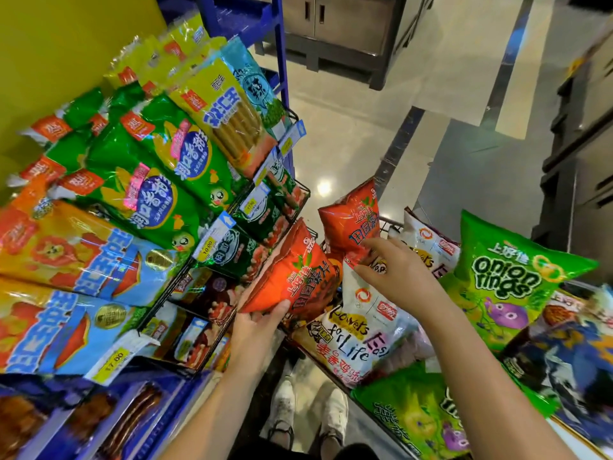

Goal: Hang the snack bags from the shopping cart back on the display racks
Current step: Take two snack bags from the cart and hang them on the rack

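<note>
The left hand gripped the bottom corner of a puffy orange-red foil snack bag, fingers clamped on its lower edge, holding it just beside the black wire display rack. The right hand reached to a second orange-red foil bag standing in the metal shopping cart beyond the rack; its fingers touched the bag's lower part, but whether they had closed on it could not be told. A one-corner grip could let the slick, air-filled bag swing or slide free, and tugging the second bag might topple the white printed bag and the green onion-ring bag leaning near it. The rack's pegs were hidden behind hanging packets, the bags' hang holes were not visible, and most of the cart's frame was buried.
</note>
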A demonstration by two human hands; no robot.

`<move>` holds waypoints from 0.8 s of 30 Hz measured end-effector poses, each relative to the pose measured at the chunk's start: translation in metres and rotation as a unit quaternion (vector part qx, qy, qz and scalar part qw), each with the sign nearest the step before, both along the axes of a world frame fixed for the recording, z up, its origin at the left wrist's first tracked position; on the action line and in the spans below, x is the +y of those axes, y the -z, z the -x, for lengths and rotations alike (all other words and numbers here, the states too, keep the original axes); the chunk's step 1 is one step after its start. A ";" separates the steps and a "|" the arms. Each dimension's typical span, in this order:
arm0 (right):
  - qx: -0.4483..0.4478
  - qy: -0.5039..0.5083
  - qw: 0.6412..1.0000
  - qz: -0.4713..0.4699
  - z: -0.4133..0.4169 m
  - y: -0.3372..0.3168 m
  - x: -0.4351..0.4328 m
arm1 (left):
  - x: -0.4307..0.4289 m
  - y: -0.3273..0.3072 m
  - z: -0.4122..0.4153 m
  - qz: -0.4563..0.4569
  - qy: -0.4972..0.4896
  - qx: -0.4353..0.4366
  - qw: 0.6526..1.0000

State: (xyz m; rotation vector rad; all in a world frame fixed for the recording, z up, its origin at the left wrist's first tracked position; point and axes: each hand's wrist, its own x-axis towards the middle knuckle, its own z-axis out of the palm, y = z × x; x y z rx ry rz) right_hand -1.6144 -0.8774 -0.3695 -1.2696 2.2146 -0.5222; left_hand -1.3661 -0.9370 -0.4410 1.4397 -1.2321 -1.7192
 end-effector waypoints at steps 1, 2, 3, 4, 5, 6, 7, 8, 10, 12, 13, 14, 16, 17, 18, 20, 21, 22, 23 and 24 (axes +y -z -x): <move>-0.002 0.001 1.000 -0.001 0.002 0.002 0.000 | -0.004 0.000 0.003 0.007 0.013 -0.002 1.000; -0.004 0.003 1.000 -0.005 0.004 0.004 -0.001 | -0.007 0.001 0.006 0.011 0.018 -0.008 1.000; -0.005 0.006 1.000 -0.011 0.007 0.005 -0.002 | -0.011 0.000 0.007 0.011 0.016 -0.009 1.000; -0.006 0.010 1.000 -0.018 0.009 0.004 -0.004 | -0.015 -0.001 0.008 0.008 0.009 -0.003 1.000; -0.004 0.013 1.000 -0.023 0.012 0.002 -0.006 | -0.019 -0.003 0.008 0.002 0.002 0.003 1.000; -0.003 0.017 0.999 -0.027 0.016 0.000 -0.009 | -0.024 -0.004 0.010 -0.001 -0.001 0.007 1.000; -0.007 0.024 0.999 -0.028 0.020 -0.001 -0.012 | -0.028 -0.008 0.011 -0.002 -0.006 0.008 1.000; -0.014 0.038 0.999 -0.027 0.026 0.000 -0.015 | -0.032 -0.011 0.012 -0.001 -0.013 0.010 1.000; -0.026 0.070 0.997 -0.032 0.042 0.004 -0.024 | -0.040 -0.017 0.013 0.007 -0.021 0.019 1.000; -0.037 0.095 0.994 -0.044 0.058 0.010 -0.035 | -0.048 -0.024 0.014 0.022 -0.015 0.016 1.000; -0.040 0.103 0.993 -0.048 0.065 0.013 -0.041 | -0.052 -0.028 0.014 0.031 -0.009 0.010 0.999; -0.041 0.105 0.992 -0.053 0.072 0.016 -0.048 | -0.057 -0.031 0.016 0.040 -0.004 0.004 0.999; -0.034 0.098 0.993 -0.060 0.085 0.022 -0.062 | -0.066 -0.035 0.019 0.054 0.004 -0.009 0.998; -0.032 0.091 0.993 -0.069 0.089 0.025 -0.070 | -0.070 -0.036 0.021 0.058 0.009 -0.014 0.998; -0.035 0.083 0.993 -0.079 0.093 0.029 -0.078 | -0.075 -0.037 0.022 0.059 0.013 -0.016 0.998; -0.055 0.072 0.991 -0.104 0.098 0.036 -0.092 | -0.082 -0.033 0.023 0.055 0.015 -0.025 0.998; -0.071 0.070 0.988 -0.117 0.099 0.039 -0.099 | -0.086 -0.031 0.022 0.055 0.015 -0.035 0.998; -0.091 0.071 0.986 -0.123 0.101 0.043 -0.106 | -0.089 -0.029 0.020 0.058 0.019 -0.046 0.997; -0.114 0.076 0.983 -0.125 0.101 0.046 -0.112 | -0.091 -0.027 0.018 0.058 0.021 -0.056 0.997; -0.141 0.082 0.979 -0.125 0.103 0.051 -0.117 | -0.093 -0.027 0.017 0.054 0.021 -0.063 0.996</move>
